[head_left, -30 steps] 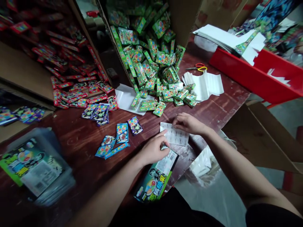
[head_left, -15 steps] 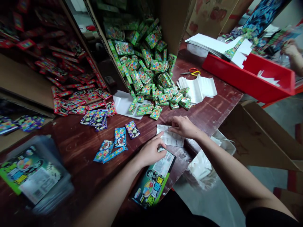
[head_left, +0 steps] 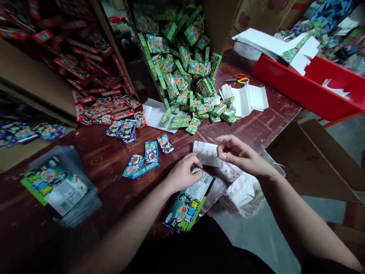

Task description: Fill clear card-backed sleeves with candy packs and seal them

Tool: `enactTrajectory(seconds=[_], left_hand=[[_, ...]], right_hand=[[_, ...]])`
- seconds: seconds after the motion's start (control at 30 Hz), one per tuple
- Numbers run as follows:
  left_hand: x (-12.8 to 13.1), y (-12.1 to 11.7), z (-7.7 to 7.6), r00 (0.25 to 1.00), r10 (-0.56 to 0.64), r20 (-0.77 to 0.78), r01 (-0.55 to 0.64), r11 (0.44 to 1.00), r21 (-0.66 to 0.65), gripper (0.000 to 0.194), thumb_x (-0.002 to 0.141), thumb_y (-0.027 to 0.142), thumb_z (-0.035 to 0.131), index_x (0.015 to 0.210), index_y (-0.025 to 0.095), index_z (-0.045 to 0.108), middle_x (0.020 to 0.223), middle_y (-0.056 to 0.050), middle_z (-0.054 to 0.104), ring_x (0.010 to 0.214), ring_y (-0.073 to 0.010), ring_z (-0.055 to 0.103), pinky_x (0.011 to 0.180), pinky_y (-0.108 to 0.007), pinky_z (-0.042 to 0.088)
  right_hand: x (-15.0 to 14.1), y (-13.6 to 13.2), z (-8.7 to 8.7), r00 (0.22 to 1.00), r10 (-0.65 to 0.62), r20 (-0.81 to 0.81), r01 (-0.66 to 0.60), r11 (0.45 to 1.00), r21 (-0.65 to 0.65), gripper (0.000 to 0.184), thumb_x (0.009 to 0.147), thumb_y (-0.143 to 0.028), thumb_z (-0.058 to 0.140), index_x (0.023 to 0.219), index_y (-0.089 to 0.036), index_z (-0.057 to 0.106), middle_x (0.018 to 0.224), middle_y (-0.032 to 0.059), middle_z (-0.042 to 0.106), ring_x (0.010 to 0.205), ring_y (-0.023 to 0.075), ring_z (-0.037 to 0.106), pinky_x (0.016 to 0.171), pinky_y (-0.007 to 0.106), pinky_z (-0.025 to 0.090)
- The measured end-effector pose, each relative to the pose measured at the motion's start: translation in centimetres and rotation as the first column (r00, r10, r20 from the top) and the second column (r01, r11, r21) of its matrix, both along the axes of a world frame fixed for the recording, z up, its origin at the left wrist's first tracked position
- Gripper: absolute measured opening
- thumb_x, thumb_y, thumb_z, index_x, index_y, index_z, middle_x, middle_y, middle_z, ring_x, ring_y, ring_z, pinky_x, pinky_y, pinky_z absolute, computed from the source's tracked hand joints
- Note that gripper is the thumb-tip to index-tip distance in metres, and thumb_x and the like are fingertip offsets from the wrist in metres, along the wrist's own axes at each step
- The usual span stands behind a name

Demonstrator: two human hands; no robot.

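Note:
A black-and-green printed candy package [head_left: 182, 209] with a white barcode label [head_left: 201, 186] lies at the table's front edge. My left hand [head_left: 184, 173] rests over its upper end, thumb near the label, index finger stretched to the label sheet. Its fingers are apart. The white label sheet [head_left: 208, 154], printed with rows of small text, lies just beyond the package. My right hand [head_left: 239, 156] hovers at the sheet's right side, thumb and index finger curled close together. Whatever may be between those fingertips is too small to make out.
Blue candy packets [head_left: 139, 165] and purple packets [head_left: 165, 144] lie left of the sheet. Boxes spill green packets [head_left: 199, 108] and red packets [head_left: 97, 114]. A clear-sleeved package stack [head_left: 62, 190] stands left. Scissors [head_left: 241, 78], white papers [head_left: 248, 99] and a red bin [head_left: 302, 89] are at right.
My right hand has lifted off the label sheet and moved right. My left hand stays between sheet and package. The view has shifted slightly, moving the scene right and up.

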State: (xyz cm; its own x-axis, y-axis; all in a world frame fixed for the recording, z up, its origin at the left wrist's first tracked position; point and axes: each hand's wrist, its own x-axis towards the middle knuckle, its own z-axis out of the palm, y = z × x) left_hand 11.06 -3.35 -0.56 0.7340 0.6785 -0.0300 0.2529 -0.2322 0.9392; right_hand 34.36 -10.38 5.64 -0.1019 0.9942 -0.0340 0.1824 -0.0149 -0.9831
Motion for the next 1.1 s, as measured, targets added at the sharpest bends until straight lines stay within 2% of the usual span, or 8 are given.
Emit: enactTrajectory(seconds=[0.1, 0.23, 0.47, 0.6, 0.67, 0.77, 1.0, 1.1], left_hand=[[-2.7, -0.7, 1.0, 0.996, 0.042, 0.072, -0.033, 0.992, -0.121, 0.009, 0.084, 0.021, 0.065, 0.093, 0.020, 0.062, 0.110, -0.007, 0.068, 0.099, -0.0201, 0.065, 0.085, -0.032, 0.051], [-5.2, -1.3, 2.3, 0.996, 0.069, 0.048, -0.053, 0.961, -0.272, 0.011, 0.087, 0.024, 0.064, 0.096, 0.019, 0.060, 0.084, 0.000, 0.062, 0.077, -0.0142, 0.060, 0.069, -0.026, 0.048], [-5.7, -1.7, 2.5, 0.995, 0.090, 0.053, -0.073, 0.959, -0.274, 0.011, 0.087, 0.022, 0.063, 0.096, 0.019, 0.060, 0.086, 0.000, 0.061, 0.078, -0.0134, 0.058, 0.070, -0.025, 0.047], [-5.9, -1.7, 2.1, 0.995, 0.096, 0.038, -0.083, 0.963, -0.258, 0.012, 0.086, 0.020, 0.063, 0.098, 0.018, 0.060, 0.087, 0.000, 0.061, 0.079, -0.0134, 0.058, 0.071, -0.025, 0.047], [-6.1, -1.6, 2.0, 0.993, 0.111, 0.036, -0.098, 0.961, -0.258, 0.012, 0.086, 0.019, 0.062, 0.098, 0.018, 0.059, 0.088, 0.000, 0.061, 0.080, -0.0135, 0.058, 0.072, -0.026, 0.048], [-6.5, -1.6, 1.9, 0.992, 0.122, 0.037, -0.107, 0.954, -0.280, 0.014, 0.085, 0.019, 0.064, 0.098, 0.018, 0.059, 0.090, 0.000, 0.062, 0.082, -0.0138, 0.060, 0.074, -0.027, 0.049], [-8.6, -0.7, 3.0, 0.990, 0.136, 0.047, -0.103, 0.895, -0.434, 0.025, 0.079, 0.024, 0.076, 0.092, 0.017, 0.057, 0.095, -0.004, 0.070, 0.084, -0.0162, 0.066, 0.074, -0.028, 0.053], [-11.3, 0.5, 4.6, 0.908, 0.403, 0.113, -0.356, 0.886, -0.296, 0.025, 0.078, 0.022, 0.079, 0.090, 0.018, 0.057, 0.099, -0.004, 0.072, 0.090, -0.0164, 0.069, 0.079, -0.028, 0.055]], right_hand=[[-1.6, -0.5, 0.1, 0.980, 0.092, -0.174, -0.117, 0.983, -0.139, 0.059, 0.090, -0.034, 0.070, 0.142, -0.029, 0.042, 0.091, -0.0005, 0.059, 0.079, 0.0136, 0.056, 0.070, 0.027, 0.048], [-4.3, 0.1, -0.6, 0.943, 0.189, -0.275, -0.239, 0.957, -0.162, 0.061, 0.090, -0.031, 0.069, 0.144, -0.027, 0.041, 0.088, -0.0017, 0.059, 0.079, 0.0124, 0.057, 0.074, 0.027, 0.051], [-7.0, 1.0, -1.1, 0.954, 0.300, -0.018, -0.301, 0.952, -0.061, 0.065, 0.090, -0.030, 0.066, 0.147, -0.026, 0.035, 0.089, -0.0014, 0.058, 0.080, 0.0142, 0.058, 0.070, 0.028, 0.052], [-7.3, -0.1, -1.6, 0.910, 0.104, 0.400, -0.171, 0.976, 0.136, 0.075, 0.091, -0.029, 0.068, 0.153, -0.026, 0.027, 0.094, 0.0022, 0.062, 0.084, 0.0188, 0.060, 0.078, 0.037, 0.050], [-7.9, -1.1, -2.0, 0.794, -0.078, 0.603, -0.149, 0.936, 0.318, 0.076, 0.091, -0.026, 0.068, 0.154, -0.030, 0.027, 0.097, 0.0035, 0.067, 0.087, 0.0215, 0.059, 0.085, 0.043, 0.044], [-9.2, -2.3, -2.9, 0.685, -0.223, 0.693, -0.185, 0.867, 0.462, 0.077, 0.095, -0.018, 0.063, 0.157, -0.037, 0.021, 0.098, 0.0013, 0.074, 0.086, 0.0217, 0.059, 0.091, 0.047, 0.037], [-10.7, -1.8, -4.3, 0.876, -0.073, 0.477, -0.069, 0.959, 0.274, 0.081, 0.099, -0.028, 0.057, 0.161, -0.033, 0.006, 0.117, 0.0056, 0.072, 0.108, 0.0273, 0.062, 0.100, 0.053, 0.041], [-10.5, -1.9, -4.6, 0.964, -0.186, 0.191, 0.131, 0.954, 0.269, 0.083, 0.095, -0.035, 0.062, 0.160, -0.036, 0.011, 0.143, 0.0107, 0.055, 0.126, 0.0281, 0.056, 0.107, 0.054, 0.043]])
